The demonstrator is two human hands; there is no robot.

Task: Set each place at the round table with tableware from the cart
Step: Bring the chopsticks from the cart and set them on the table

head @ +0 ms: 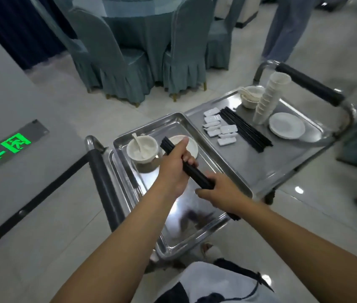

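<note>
My left hand (176, 164) and my right hand (219, 193) both grip one bundle of black chopsticks (197, 174) above a steel tray (173, 121) lying on the cart (282, 169). On that tray stand a white bowl with a spoon (142, 149) and a white plate (191, 145) partly hidden by my left hand. Farther along the cart lie more black chopsticks (245, 130), several white chopstick rests (219, 129), a leaning stack of white cups (269, 97), a white plate (287, 125) and bowls with spoons (250, 97).
The round table (138, 16) with a blue-grey cloth stands ahead, ringed by covered chairs (111, 60) (186, 51). Another person's legs (287, 29) are at the upper right. A grey wall with a green exit sign (15, 144) runs along the left.
</note>
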